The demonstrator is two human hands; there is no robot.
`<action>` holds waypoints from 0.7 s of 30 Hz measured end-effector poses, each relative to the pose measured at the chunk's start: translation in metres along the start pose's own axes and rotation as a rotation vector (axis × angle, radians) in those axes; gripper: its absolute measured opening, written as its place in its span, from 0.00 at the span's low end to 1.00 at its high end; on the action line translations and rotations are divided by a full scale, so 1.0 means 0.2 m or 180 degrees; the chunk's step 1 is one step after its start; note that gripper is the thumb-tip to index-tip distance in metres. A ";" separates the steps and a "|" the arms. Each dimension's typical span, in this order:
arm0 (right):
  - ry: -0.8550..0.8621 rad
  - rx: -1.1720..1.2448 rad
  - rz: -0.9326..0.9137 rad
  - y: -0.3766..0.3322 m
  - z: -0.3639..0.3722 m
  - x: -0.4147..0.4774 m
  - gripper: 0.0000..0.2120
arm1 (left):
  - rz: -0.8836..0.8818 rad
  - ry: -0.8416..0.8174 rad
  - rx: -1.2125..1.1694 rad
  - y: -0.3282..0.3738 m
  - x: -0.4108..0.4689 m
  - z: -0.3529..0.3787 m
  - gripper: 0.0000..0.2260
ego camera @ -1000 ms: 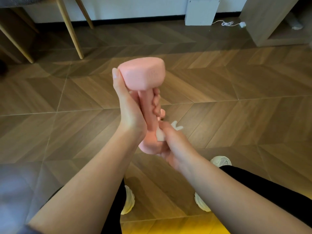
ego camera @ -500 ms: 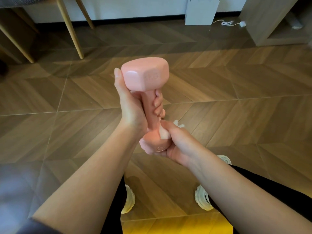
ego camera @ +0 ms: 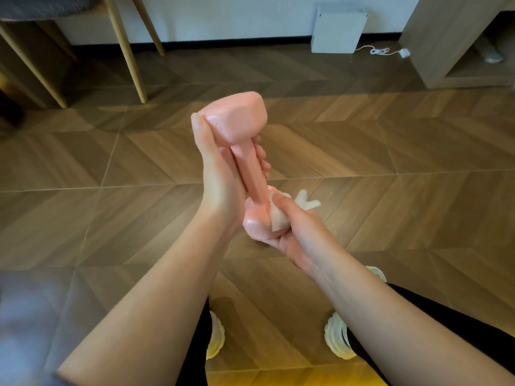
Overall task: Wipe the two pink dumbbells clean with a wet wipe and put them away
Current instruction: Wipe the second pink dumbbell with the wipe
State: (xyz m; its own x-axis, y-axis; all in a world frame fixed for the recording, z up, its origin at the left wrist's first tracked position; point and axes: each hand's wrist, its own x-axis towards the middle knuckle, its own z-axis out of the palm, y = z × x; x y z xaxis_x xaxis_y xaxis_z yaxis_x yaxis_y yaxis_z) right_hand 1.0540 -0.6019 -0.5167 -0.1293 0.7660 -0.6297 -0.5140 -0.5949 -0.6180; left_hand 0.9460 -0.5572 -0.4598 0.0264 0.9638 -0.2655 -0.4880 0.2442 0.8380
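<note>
A pink dumbbell [ego camera: 239,118] stands almost upright in front of me, tilted a little to the left at the top. My left hand [ego camera: 220,176] grips its handle, the thumb lying against the upper head. My right hand [ego camera: 295,232] cups the lower head and presses a white wet wipe [ego camera: 278,218] against it; a loose end of the wipe sticks out to the right. Only one dumbbell is in view.
Brown herringbone floor all around. Wooden chair legs [ego camera: 125,48] stand at the back left. A white box [ego camera: 338,27] with a cable leans on the far wall, and a wooden shelf unit [ego camera: 446,43] is at the back right. My white shoes [ego camera: 338,338] are below.
The dumbbell's top has tipped slightly left and its lower head has turned in my right hand, which has shifted the wipe around that lower end.
</note>
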 end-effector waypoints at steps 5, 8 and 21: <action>0.0272 -0.0231 0.0239 0.05 0.05 0.02 0.12 | -0.0184 0.0100 0.0185 -0.02 -0.03 0.03 0.36; 0.0055 -0.0013 0.0519 0.04 0.03 0.01 0.10 | -0.0149 -0.0025 0.0310 -0.03 -0.03 0.03 0.38; 0.0201 -0.0322 0.0479 0.09 -0.04 0.00 0.09 | -0.0152 -0.0352 0.0291 -0.07 -0.01 0.00 0.40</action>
State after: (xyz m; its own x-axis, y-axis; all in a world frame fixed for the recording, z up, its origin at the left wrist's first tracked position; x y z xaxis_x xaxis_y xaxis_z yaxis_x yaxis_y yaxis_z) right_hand 1.0509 -0.6144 -0.5311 -0.1431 0.6516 -0.7449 -0.4045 -0.7254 -0.5568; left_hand 0.9528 -0.5626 -0.4710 0.1461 0.9556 -0.2561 -0.4025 0.2939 0.8670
